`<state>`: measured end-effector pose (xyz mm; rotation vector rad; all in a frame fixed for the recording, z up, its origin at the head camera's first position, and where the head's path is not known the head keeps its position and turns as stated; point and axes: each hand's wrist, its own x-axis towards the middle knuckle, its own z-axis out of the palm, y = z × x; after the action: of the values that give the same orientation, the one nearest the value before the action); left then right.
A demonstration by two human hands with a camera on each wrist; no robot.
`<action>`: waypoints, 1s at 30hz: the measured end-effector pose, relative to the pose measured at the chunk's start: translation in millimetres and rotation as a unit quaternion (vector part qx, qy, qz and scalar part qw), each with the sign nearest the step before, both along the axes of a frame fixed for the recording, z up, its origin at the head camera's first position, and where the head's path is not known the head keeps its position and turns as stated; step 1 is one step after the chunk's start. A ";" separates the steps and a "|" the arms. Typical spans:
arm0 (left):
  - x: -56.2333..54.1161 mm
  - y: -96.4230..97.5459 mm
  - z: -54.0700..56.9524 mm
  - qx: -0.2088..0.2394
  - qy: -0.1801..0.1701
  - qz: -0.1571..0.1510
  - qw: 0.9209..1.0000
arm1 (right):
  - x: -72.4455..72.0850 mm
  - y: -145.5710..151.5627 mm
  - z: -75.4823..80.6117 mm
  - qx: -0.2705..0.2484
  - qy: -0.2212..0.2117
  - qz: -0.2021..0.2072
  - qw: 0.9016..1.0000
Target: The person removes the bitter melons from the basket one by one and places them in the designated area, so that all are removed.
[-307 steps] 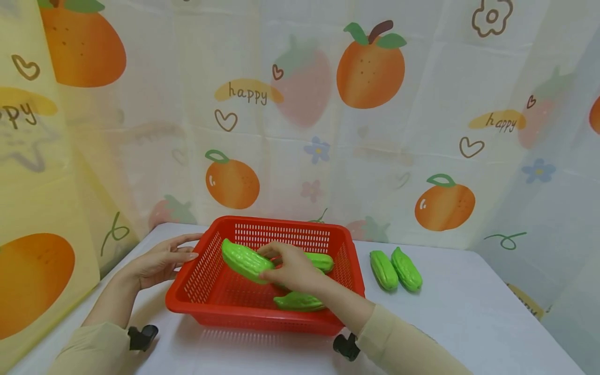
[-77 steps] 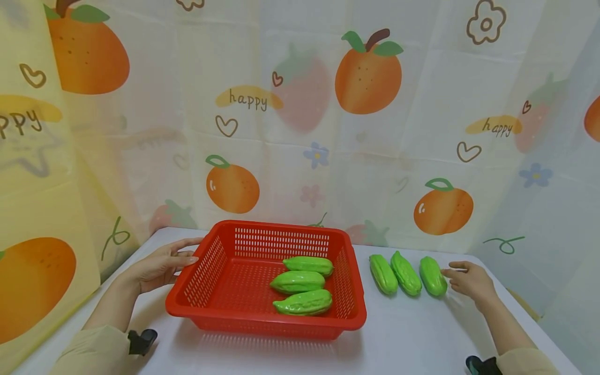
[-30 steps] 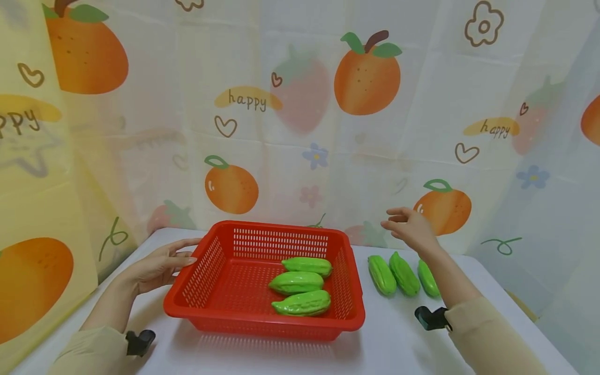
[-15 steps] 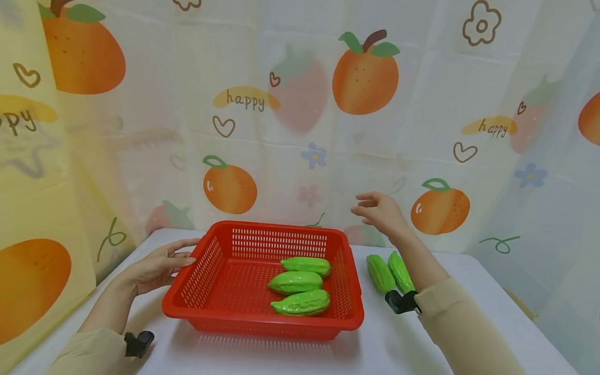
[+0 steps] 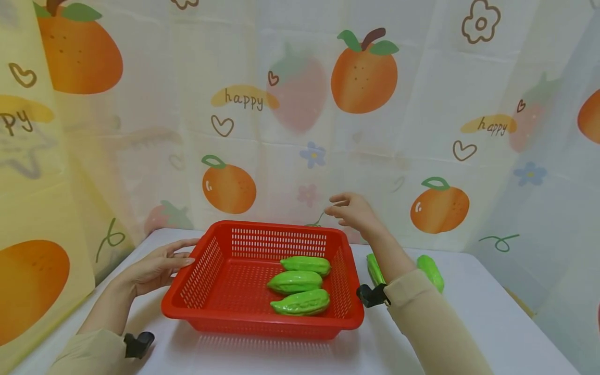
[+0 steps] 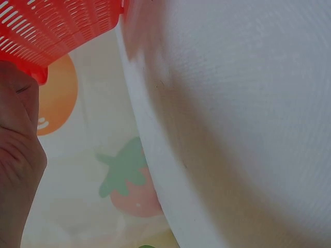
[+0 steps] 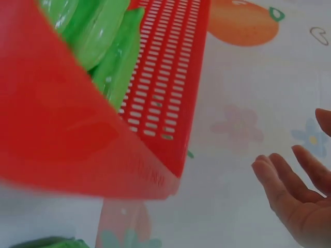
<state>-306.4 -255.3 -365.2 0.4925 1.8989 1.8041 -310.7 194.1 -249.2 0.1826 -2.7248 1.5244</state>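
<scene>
A red slotted plastic basket (image 5: 262,315) stands on the white table. Three green, bumpy bitter melons lie in its right half: the back one (image 5: 305,265), the middle one (image 5: 295,282) and the front one (image 5: 301,302). My left hand (image 5: 157,268) grips the basket's left rim, thumb over the edge; the left wrist view has this hand (image 6: 18,150) at the underside of the rim. Above the basket's back right corner, my right hand (image 5: 353,212) hovers with loose fingers and nothing in them. Right of the basket, two more bitter melons (image 5: 374,268) (image 5: 430,272) show, partly covered by my right arm.
A curtain (image 5: 276,172) printed with oranges and strawberries hangs directly behind the table (image 5: 487,312). Each sleeve cuff has a black wrist camera (image 5: 372,295) near it. The basket's right wall (image 7: 62,129) is close to the right wrist camera.
Earlier the right hand held a bitter melon over the basket, then was beside three on the table. It has since risen and swung left, empty, toward the basket. The left hand stays at the rim.
</scene>
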 end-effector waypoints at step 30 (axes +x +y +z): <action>0.4 0.6 1.0 0.005 -0.001 -0.004 1.000 | -17.1 -50.1 -44.8 -0.032 -0.093 -0.001 0.995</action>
<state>-306.0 -254.7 -364.2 0.5016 1.8848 1.8100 -327.7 143.9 -294.0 0.0392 -2.8075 1.7076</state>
